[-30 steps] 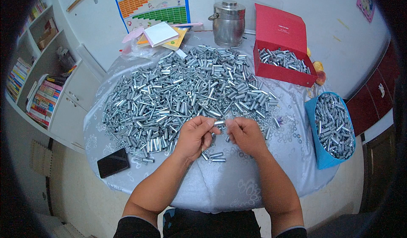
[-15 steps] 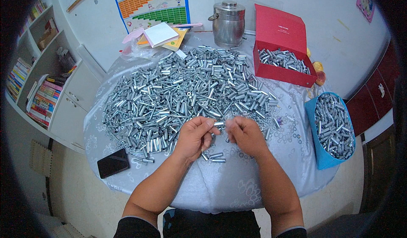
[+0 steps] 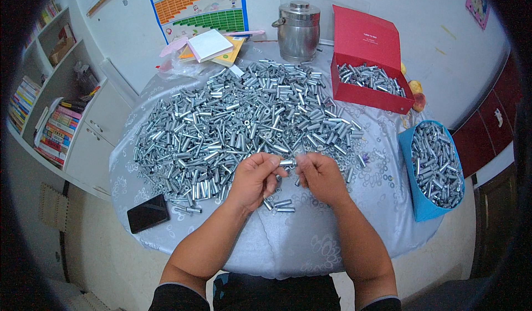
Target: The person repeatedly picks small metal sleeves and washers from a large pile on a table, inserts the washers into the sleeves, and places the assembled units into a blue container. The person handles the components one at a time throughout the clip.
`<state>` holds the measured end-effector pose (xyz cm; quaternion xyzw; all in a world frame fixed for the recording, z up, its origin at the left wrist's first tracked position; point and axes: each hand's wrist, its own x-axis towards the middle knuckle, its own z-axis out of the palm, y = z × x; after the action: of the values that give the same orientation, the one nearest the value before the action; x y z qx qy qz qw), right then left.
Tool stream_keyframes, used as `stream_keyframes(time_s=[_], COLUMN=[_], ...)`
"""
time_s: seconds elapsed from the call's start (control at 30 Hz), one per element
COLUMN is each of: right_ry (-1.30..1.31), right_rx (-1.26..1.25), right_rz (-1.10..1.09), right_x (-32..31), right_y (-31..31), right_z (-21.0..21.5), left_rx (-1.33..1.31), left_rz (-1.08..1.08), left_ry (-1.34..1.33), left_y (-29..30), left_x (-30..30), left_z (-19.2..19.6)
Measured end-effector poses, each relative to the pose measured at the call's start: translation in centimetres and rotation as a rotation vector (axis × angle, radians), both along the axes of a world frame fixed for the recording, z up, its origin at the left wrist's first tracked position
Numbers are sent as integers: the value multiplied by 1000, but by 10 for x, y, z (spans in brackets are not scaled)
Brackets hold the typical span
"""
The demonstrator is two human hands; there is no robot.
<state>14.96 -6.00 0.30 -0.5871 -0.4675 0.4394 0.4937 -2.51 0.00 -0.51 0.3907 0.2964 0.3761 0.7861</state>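
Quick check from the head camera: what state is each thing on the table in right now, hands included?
left hand: pinching a small metal sleeve
right hand: at the sleeve's other end
sleeve pile: loose, spread across the table
red box: lid open, partly filled
blue bin: filled with sleeves
steel pot: lid on
phone: screen dark

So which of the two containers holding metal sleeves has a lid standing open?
The red box at the table's far right: its hinged lid stands upright behind it. The blue bin, at the table's right edge, has no lid.
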Motion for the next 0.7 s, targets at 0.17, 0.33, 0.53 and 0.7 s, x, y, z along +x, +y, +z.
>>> stream_keyframes(time_s=[0.17,0.33,0.53,0.7], right_ry=[10,-4,-39,85], right_rx=[82,9,-30,135], right_rz=[-4,-9,133,89], right_x=[-6,0,2,-4], right_y=[0,0,0,1], right_z=[7,2,0,-3], left_rx=[2,4,9,-5], left_rz=[4,13,11,16], left_ry=[-10,-11,-20,-16], left_y=[0,0,1,1], left_x=[0,0,-1,0], left_z=[0,0,-2,-1])
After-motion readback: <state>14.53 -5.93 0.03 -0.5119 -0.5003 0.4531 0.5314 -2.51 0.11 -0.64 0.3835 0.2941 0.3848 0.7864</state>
